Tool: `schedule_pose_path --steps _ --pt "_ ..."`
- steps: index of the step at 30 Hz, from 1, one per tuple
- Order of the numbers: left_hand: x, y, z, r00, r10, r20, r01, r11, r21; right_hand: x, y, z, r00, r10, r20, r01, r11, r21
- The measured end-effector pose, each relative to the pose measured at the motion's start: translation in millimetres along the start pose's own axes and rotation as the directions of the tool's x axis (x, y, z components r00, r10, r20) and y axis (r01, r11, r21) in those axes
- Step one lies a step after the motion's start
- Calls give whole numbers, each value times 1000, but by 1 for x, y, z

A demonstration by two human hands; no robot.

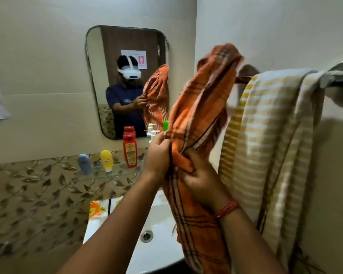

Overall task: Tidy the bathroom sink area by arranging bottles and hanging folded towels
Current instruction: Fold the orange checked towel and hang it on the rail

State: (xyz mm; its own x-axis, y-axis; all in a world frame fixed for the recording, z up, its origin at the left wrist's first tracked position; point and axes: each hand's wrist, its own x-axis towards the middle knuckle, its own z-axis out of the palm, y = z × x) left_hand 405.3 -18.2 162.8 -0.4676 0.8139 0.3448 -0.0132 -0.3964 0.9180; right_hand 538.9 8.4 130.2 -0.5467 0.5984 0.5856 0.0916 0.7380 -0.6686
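Now | left hand (158,155), frame centre, fingers curled, pinched orange towel (198,107) edge | right hand (200,178), just beside, gripped its bunched middle, forearm raised from lower right

A rounded mirror (127,82) with a metal edge hangs on the pale tiled wall (38,56). It reflects a brown door bearing a white paper sign. Below the mirror runs a band of tiles with a leaf pattern (32,194). A white sink (156,244) sits beneath, its round metal drain (146,236) showing. An orange and yellow packet (97,210) lies at the sink's left edge.
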Motion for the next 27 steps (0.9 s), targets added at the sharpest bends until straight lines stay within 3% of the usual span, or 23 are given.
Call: schedule_pose_path --steps 2,5,7,8,12,15,22,24,27 --pt "-19 -4 -12 996 -28 -81 23 998 -63 -13 -5 9 997 -37 65 35 999 30" --pt "-43 -10 -34 986 -23 -163 15 999 -50 -20 -13 24 977 28 -212 26 968 250" --pt "-56 -5 -40 990 4 -142 -7 1000 -23 -19 -23 33 928 98 -358 2 963 269" --pt "-61 -1 -44 992 49 -117 -46 999 27 -18 -29 39 922 136 -362 -42 965 258" --pt "-75 21 -54 992 122 -27 -115 976 186 -15 -39 57 937 233 -262 -120 915 385" --pt "-75 25 -73 982 141 -122 -103 955 276 -8 -40 66 909 326 -258 -181 869 461" --pt "-60 21 -123 946 67 -316 -24 990 140 1 -38 85 821 555 -134 -325 647 690" --pt "-53 21 -133 960 35 -279 -8 995 97 6 -34 87 849 521 -84 -338 659 672" --pt "-40 21 -141 994 -32 -107 43 994 100 13 -33 92 884 466 -30 -342 690 637"
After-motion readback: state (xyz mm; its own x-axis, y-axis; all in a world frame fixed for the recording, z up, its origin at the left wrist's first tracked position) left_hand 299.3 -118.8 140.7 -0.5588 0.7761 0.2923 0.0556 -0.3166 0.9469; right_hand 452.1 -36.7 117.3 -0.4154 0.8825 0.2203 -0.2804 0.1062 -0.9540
